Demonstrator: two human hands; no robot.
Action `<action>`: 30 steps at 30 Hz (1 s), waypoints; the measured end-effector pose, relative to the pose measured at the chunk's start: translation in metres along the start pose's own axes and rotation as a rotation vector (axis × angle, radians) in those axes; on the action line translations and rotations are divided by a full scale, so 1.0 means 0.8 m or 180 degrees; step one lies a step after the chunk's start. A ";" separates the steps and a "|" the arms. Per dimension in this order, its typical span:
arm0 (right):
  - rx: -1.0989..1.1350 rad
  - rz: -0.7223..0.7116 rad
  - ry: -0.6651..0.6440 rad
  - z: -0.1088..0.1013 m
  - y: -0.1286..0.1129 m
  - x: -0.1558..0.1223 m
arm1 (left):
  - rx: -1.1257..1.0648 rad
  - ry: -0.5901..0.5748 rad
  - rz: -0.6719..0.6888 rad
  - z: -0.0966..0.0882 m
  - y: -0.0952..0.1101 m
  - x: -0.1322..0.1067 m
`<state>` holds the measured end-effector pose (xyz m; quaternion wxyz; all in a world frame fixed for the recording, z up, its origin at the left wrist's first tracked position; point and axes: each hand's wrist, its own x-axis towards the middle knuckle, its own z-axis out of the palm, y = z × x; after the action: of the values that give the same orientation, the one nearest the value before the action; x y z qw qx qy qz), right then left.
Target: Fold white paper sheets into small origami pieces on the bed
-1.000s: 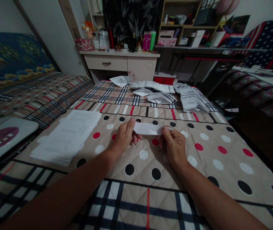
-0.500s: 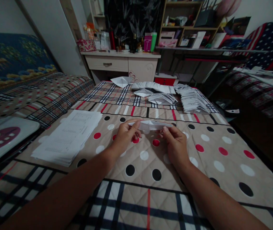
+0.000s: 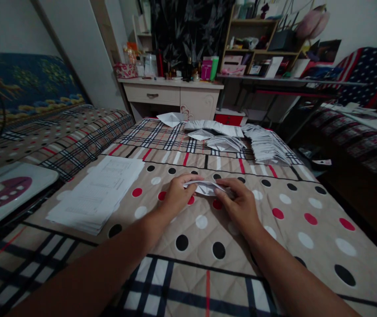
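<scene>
Between my two hands is a folded piece of white paper [image 3: 205, 188], narrow and slightly bowed open in the middle. My left hand [image 3: 181, 190] pinches its left end, thumb toward me and fingers behind. My right hand [image 3: 238, 198] grips the right end, with the index finger along the top edge and the thumb on the near side. Both hands are just above the dotted bedspread [image 3: 195, 242]. To the left lies a stack of printed sheets [image 3: 97, 193]. Beyond my hands are more folded white papers [image 3: 226, 143].
A long row of folded papers [image 3: 267, 145] stands at the far right of the bed, and a single folded sheet [image 3: 171, 119] lies at the far edge. A white object with a purple panel [image 3: 6, 191] is at left. A dresser [image 3: 165, 97] stands behind.
The folded paper has gone from stretched wide to bowed, its middle opening. My hands have come closer together, and my right fingers have moved over its top edge. The view has tilted slightly up.
</scene>
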<state>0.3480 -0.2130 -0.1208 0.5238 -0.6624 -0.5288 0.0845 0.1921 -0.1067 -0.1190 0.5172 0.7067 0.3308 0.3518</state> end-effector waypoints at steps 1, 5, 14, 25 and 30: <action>-0.0407 -0.0277 -0.0059 -0.002 -0.001 0.001 | 0.0160 -0.0004 0.0181 0.001 -0.002 0.001; -0.1663 -0.0834 -0.0233 -0.009 -0.004 0.002 | 0.0478 -0.0173 0.0754 0.006 -0.004 0.001; -0.2490 -0.0481 0.0129 -0.023 0.027 0.054 | 0.0058 -0.0232 0.0397 0.009 -0.009 0.001; -0.3008 -0.0445 0.0427 -0.014 0.096 0.166 | -0.0072 -0.0366 0.0211 0.010 -0.008 0.005; -0.3187 -0.0489 0.0362 -0.011 0.103 0.185 | 0.0078 -0.0425 0.0187 0.012 -0.008 0.004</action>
<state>0.4676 -0.0927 -0.1163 0.1747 -0.7950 -0.5223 -0.2542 0.2011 -0.1068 -0.1267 0.5188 0.7442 0.2789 0.3149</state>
